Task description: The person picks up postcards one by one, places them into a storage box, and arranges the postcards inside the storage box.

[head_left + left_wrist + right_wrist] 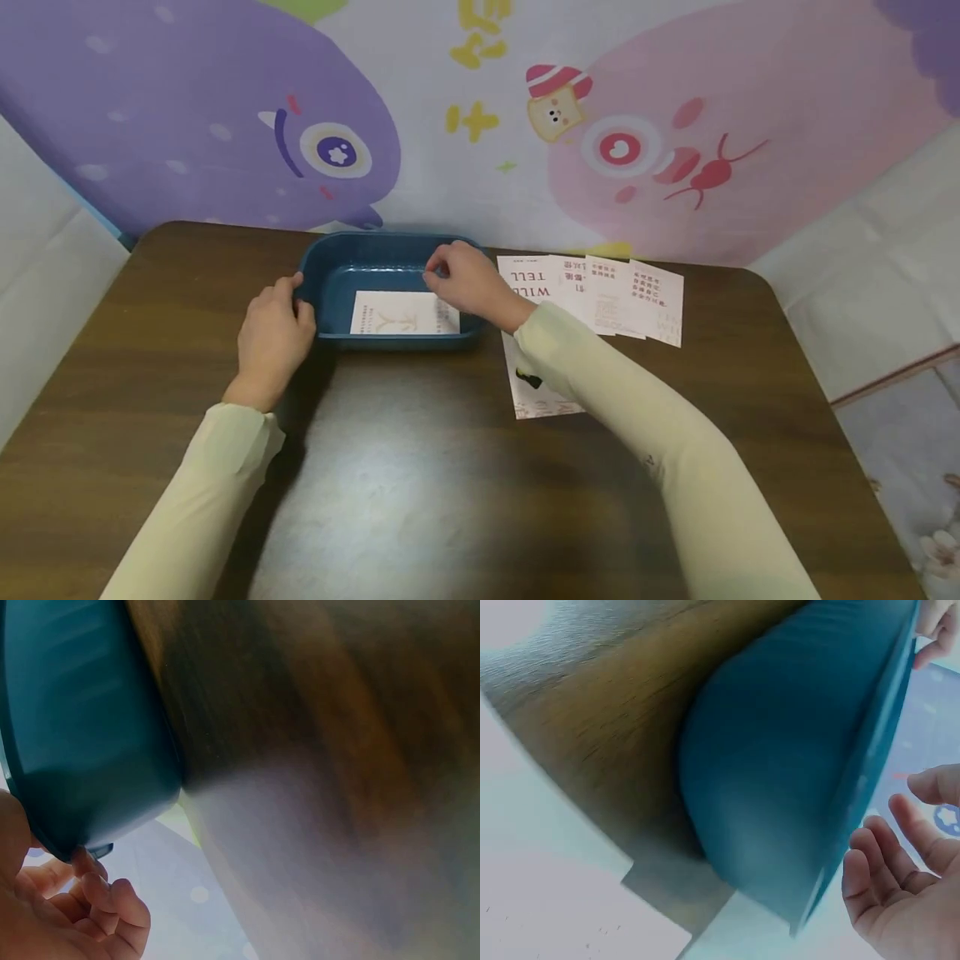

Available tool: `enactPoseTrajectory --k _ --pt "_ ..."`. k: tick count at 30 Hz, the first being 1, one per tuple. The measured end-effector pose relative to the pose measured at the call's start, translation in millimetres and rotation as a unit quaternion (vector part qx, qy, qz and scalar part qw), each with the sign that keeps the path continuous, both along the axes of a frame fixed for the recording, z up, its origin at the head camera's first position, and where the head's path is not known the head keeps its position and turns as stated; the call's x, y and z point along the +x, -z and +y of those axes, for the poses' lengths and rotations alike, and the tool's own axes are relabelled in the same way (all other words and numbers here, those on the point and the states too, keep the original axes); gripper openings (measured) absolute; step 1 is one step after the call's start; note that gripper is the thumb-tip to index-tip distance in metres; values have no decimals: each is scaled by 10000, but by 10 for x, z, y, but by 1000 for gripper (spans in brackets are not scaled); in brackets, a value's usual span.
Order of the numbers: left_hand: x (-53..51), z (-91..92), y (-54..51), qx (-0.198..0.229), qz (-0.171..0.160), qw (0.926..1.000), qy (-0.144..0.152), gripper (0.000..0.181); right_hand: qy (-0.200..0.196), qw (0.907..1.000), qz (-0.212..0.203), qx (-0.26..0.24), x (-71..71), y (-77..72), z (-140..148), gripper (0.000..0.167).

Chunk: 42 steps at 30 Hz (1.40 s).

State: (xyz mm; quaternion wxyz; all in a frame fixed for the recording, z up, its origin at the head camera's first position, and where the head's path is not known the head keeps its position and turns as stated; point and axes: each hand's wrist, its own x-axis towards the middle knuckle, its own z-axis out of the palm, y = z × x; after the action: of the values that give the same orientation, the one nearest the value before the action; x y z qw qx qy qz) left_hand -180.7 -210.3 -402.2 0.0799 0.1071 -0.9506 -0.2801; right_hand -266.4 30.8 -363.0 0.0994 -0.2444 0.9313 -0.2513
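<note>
Deep teal, the tray (396,340) sat toward the back of the brown surface (405,467) in the head view, its long side running left to right. Inside, a white card (401,312) lay flat against the near wall, its long axis along the tray's. I saw the left hand (273,333) at the tray's left end, while the right hand (476,283) hung over the right end, thumb and forefinger bent toward each other. The card's right end lay below those fingers and a little nearer the person, so the right hand was the closer one. To its right, just past the tray, fanned cards (637,304) overlapped on the surface, the leftmost sheet (551,400) partly under the right forearm.

From the left wrist, the left hand's fingers were curled at the rim, gripping it, with the tray's outer wall beyond.

From the right wrist, the right hand's fingers were loosely bent and apart from the thumb, nothing visible between them, beside the tray's rim; at the far end the other hand held that rim.
</note>
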Motion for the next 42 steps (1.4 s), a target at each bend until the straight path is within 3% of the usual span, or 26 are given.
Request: enactPoseTrajectory --k 7,16,27,34,42 --pt "-1 -28 18 -21 53 9999 120 44 355 9990 129 -247 95 -98 305 24" --pt "-5 -18 21 -17 21 9999 131 45 1210 9925 -42 -189 188 -111 775 27" --pt "-13 -24 4 -19 -169 9998 135 47 2037 9786 -184 -218 380 92 1333 31" --pt "-1 -41 -4 -22 -130 9999 101 47 2271 9732 -345 -88 473 165 1546 33" --pt "-11 -12 -7 -38 -118 9998 175 47 2492 9658 -707 93 574 362 1698 33"
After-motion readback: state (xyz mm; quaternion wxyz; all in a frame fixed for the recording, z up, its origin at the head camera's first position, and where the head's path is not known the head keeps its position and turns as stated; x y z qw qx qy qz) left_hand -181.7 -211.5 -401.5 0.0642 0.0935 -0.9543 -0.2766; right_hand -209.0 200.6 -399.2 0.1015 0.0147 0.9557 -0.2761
